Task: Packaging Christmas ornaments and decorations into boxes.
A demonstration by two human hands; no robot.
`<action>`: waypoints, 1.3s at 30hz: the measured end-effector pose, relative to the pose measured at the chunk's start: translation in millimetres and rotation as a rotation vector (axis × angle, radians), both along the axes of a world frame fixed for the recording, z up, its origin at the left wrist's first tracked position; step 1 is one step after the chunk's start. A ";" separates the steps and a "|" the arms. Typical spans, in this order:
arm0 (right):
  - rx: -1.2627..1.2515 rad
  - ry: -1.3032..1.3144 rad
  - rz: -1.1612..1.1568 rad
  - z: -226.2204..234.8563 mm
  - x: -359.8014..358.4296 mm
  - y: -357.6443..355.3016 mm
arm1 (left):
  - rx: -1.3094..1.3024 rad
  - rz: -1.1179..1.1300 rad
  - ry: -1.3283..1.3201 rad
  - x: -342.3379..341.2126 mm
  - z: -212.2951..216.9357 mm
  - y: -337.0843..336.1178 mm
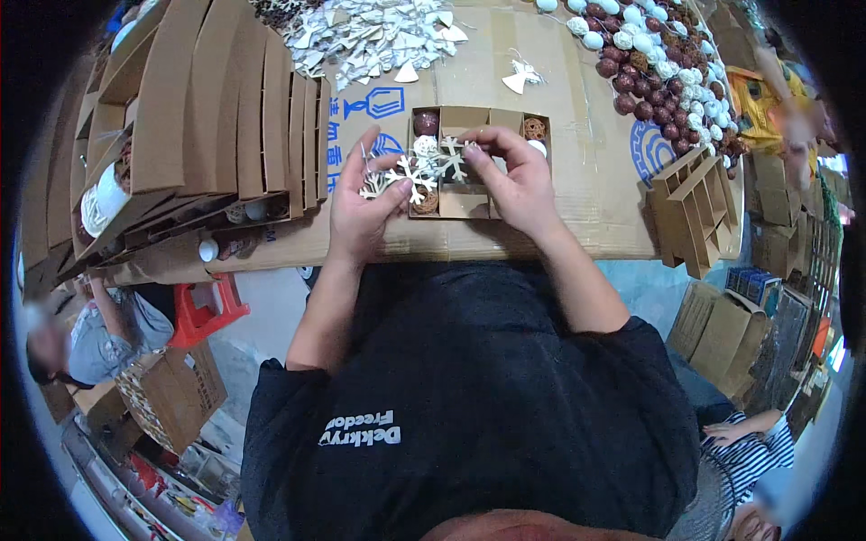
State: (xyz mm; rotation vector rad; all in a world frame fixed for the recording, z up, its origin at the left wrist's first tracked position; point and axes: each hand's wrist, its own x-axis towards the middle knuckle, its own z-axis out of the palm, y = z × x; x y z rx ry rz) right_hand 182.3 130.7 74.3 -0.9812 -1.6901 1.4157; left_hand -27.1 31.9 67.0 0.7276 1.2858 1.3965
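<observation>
**Evidently, snowflakes are being sorted out over the divided box**

Right now the left hand [361, 212] is gripping a small bunch of pale snowflake ornaments [397, 176], its fingers curled closed around them and the thumb pressing on top. The right hand [514, 180] is pinching at one snowflake [451, 158] with fingertips drawn together, seemingly teasing it free of the bunch. Both hands are hovering just above a brown divided cardboard box [469, 206] that is lying on the cardboard-covered table [577, 207].

The step in hand looks like separating a single snowflake for one compartment. Several cells are already holding pieces: a dark red ball [426, 122], a wicker ball [535, 127], another wicker ball [426, 202] and white pieces that I cannot tell apart. The next move would be calling for a clean split, since the thin arms of the snowflakes are tangling easily, and then a careful drop into a free cell without disturbing its neighbours.

Around the work, a heap of white tree-shaped and angel ornaments [379, 41] is lying at the far edge, and a spread of red and white balls [658, 63] is filling the far right. A stack of empty box inserts [225, 117] is leaning on the left, and another empty divider [695, 203] is standing on the right. Nothing is blocking the box itself, though the hands are hiding its middle cells. Other people are sitting low at both sides.
</observation>
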 end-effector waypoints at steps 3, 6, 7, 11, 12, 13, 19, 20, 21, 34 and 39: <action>-0.257 0.176 -0.049 -0.3 -2.1 -3.1 | 0.054 -0.049 0.207 3.5 -1.2 8.0; 0.360 -0.208 -0.083 -1.8 -0.2 -0.7 | -0.052 -0.099 -0.269 7.7 11.9 7.6; 0.664 -0.366 -0.094 -1.4 -0.2 -0.3 | -0.021 -0.114 -0.119 10.2 16.3 8.9; 0.550 -0.141 0.021 6.7 3.6 -4.8 | 0.102 -0.151 -0.033 20.4 13.6 12.4; 0.592 -0.190 0.049 7.4 3.1 -4.5 | 0.122 -0.155 -0.070 21.6 11.4 11.9; 0.553 -0.178 0.063 4.3 3.1 -5.4 | 0.140 -0.160 -0.108 23.5 10.1 12.3; 0.530 -0.142 0.016 -1.2 -0.4 -15.6 | 0.146 -0.236 -0.021 32.0 15.5 9.3; 0.541 -0.153 -0.011 -3.0 -0.9 -17.6 | 0.153 -0.264 0.058 32.5 15.5 8.8; 0.558 -0.148 -0.009 -3.0 -1.1 -18.4 | 0.160 -0.293 0.137 33.0 15.2 8.3; 0.716 -0.098 0.087 -12.3 8.1 -7.9 | 0.242 -0.296 0.452 39.4 12.4 4.1; 0.420 -0.114 -0.021 -6.4 8.3 -15.7 | 0.075 -0.056 0.452 46.9 9.7 -1.7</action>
